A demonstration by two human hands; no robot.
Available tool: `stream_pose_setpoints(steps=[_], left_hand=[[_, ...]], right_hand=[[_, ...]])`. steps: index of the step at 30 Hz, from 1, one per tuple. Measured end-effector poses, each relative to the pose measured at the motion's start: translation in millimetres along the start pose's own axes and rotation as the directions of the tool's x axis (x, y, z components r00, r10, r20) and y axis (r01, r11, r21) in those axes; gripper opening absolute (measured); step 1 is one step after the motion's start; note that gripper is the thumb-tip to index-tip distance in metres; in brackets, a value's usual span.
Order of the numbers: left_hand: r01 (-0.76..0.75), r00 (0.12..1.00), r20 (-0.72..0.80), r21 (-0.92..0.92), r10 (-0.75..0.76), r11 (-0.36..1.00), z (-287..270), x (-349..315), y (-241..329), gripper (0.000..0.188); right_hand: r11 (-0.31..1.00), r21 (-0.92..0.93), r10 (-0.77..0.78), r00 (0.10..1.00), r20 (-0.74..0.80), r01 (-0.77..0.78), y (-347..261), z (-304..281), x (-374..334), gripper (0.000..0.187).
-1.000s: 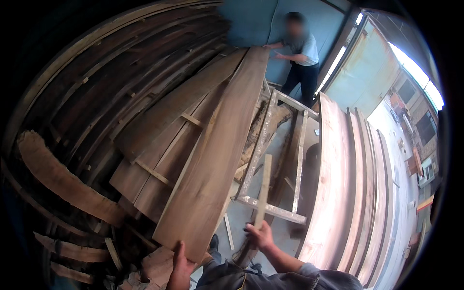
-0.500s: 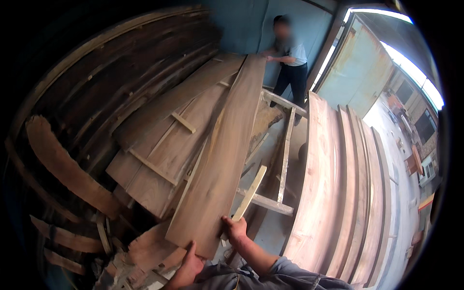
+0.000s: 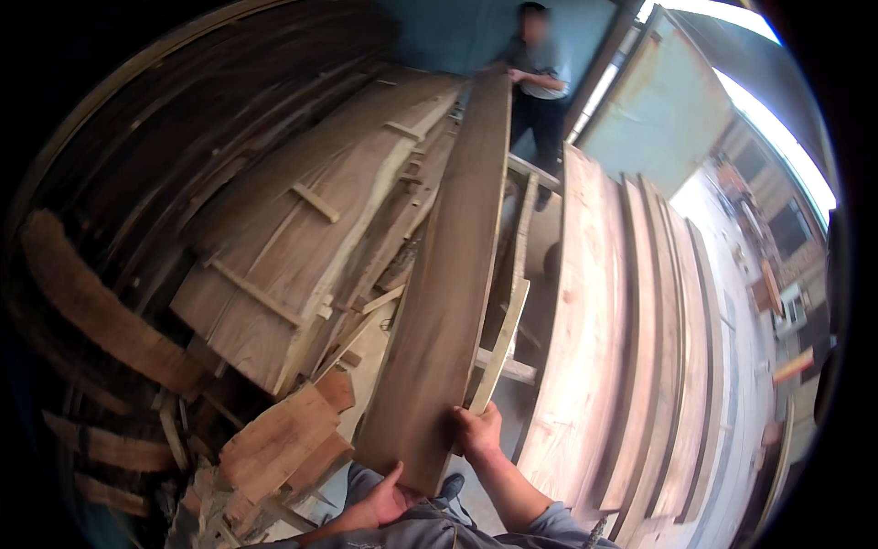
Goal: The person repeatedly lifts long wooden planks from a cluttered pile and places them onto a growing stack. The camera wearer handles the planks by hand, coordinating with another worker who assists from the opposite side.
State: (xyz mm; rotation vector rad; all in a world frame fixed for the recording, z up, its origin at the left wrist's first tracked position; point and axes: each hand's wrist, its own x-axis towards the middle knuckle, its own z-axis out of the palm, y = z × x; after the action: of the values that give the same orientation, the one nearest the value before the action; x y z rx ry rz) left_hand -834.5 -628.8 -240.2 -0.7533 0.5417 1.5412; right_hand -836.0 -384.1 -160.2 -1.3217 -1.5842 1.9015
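A long brown wooden plank (image 3: 434,302) stretches away from me. My left hand (image 3: 389,499) is closed on its near end, thumb on top and fingers hidden underneath. On the plank's right edge, near the same end, my right hand (image 3: 478,430) is closed with its thumb over the top. A thin pale wood strip (image 3: 505,343) sticks out of the right hand, alongside the plank. At the far end a co-worker (image 3: 540,87) stands with a hand (image 3: 526,78) at the plank.
A stack of wide boards (image 3: 265,265) with cross strips lies to the left. Pale planks (image 3: 576,339) lie side by side on the right, with a metal frame (image 3: 512,366) beside them. Broken wood pieces (image 3: 279,439) are heaped at the near left. A large door (image 3: 658,101) stands at the back right.
The plank has shifted right, off the stacked boards, uncovering their right edge and the scrap beneath it. Both my hands and the pale strip have moved right with it.
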Motion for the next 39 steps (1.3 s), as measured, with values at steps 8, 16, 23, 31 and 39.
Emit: stream_pose_setpoints(steps=[8, 16, 23, 31, 39], left_hand=[[0.016, 0.932, -0.312, 0.541, 0.184, 0.841, -30, 93, 11, 0.06], [0.114, 0.975, 0.015, 0.825, -0.223, 0.553, 116, 146, -121, 0.046], [0.118, 0.948, -0.032, 0.96, -0.316, 0.256, 194, 165, -305, 0.055], [0.127, 0.916, -0.082, 0.988, -0.392, 0.089, 263, 225, -543, 0.062], [0.03, 0.945, -0.016, 0.999, -0.326, 0.04, 339, 289, -704, 0.056]], right_hand=[[1.0, 0.004, -0.024, 0.992, -0.126, 0.024, -7, -150, -20, 0.034], [0.997, -0.045, 0.051, 0.968, -0.244, -0.064, -27, -341, -111, 0.039], [0.923, -0.36, -0.008, 0.93, -0.368, -0.135, -1, -571, -167, 0.038], [0.863, -0.484, -0.073, 0.912, -0.404, -0.145, 45, -827, -195, 0.035], [0.927, -0.276, 0.055, 0.822, -0.567, -0.253, 48, -980, -192, 0.027]])
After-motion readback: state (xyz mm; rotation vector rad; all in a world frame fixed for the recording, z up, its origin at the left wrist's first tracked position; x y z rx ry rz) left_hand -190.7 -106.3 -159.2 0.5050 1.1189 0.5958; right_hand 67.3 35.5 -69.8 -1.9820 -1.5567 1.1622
